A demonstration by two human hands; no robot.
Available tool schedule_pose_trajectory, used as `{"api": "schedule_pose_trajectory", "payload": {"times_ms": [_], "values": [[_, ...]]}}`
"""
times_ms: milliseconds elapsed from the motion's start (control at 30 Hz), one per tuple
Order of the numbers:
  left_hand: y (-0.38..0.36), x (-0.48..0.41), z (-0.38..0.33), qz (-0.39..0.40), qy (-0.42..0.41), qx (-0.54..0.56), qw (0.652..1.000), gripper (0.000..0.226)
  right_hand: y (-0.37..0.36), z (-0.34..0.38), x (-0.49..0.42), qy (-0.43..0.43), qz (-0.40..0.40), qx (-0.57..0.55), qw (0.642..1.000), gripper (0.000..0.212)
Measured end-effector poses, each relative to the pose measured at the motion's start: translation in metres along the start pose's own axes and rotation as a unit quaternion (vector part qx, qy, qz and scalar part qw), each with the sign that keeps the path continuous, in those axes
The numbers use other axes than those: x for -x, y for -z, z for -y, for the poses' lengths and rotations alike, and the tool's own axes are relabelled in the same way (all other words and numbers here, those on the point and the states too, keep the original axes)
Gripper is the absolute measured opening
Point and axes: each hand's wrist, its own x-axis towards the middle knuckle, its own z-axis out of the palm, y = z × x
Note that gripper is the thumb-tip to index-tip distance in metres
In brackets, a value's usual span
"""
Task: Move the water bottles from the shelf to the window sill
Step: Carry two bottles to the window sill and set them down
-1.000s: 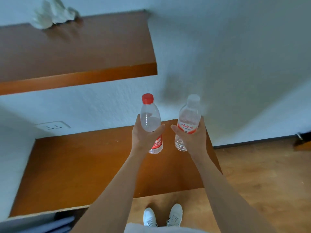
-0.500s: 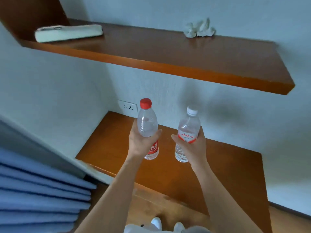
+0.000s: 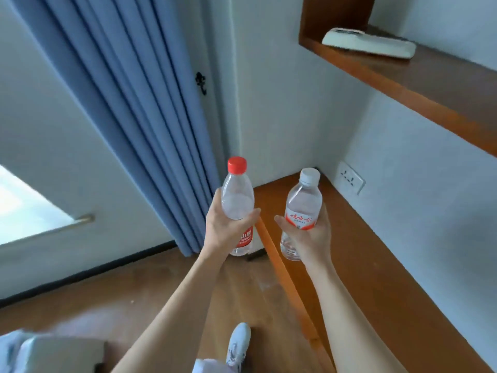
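Here, left hand (image 3: pixel 226 232) clasps red-capped bottle (image 3: pixel 236 197), right hand (image 3: pixel 309 240) white-capped bottle (image 3: pixel 304 200), each grip covering its middle.

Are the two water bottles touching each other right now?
Apart. The head view shows a clear gap between the red-capped bottle and the white-capped bottle, with wall and wooden shelf visible between them.

bottles 2 (red-capped bottle (image 3: pixel 237 197), white-capped bottle (image 3: pixel 304 200)) | shelves (image 3: pixel 430 84) (image 3: pixel 390 278) 2 | curtain (image 3: pixel 150 103) 1 | socket (image 3: pixel 351 181) 1 | shoe (image 3: pixel 239 343) 1
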Motion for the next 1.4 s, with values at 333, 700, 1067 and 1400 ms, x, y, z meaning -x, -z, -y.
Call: {"api": "schedule_pose_trajectory", "payload": {"times_ms": [333,700,1067,1400], "values": [[0.198,0.081,0.045,-0.291,0.098,-0.046,0.951,0.044,-0.183,0.029,0.066,0.049,0.295,0.004,0.954,0.059],[0.345,0.133,0.090,-0.442,0.130,-0.124,0.879,0.060,-0.355,0.055,0.131,0.091,0.452,0.019,0.887,0.073],[0.499,0.056,0.144,-0.475,0.122,-0.129,0.862,0.066,-0.548,0.084,0.140,0.113,0.496,0.043,0.860,0.079],[0.607,-0.006,0.171,-0.498,0.109,-0.105,0.854,0.065,-0.683,0.116,0.133,0.100,0.513,0.030,0.852,0.060]]}}
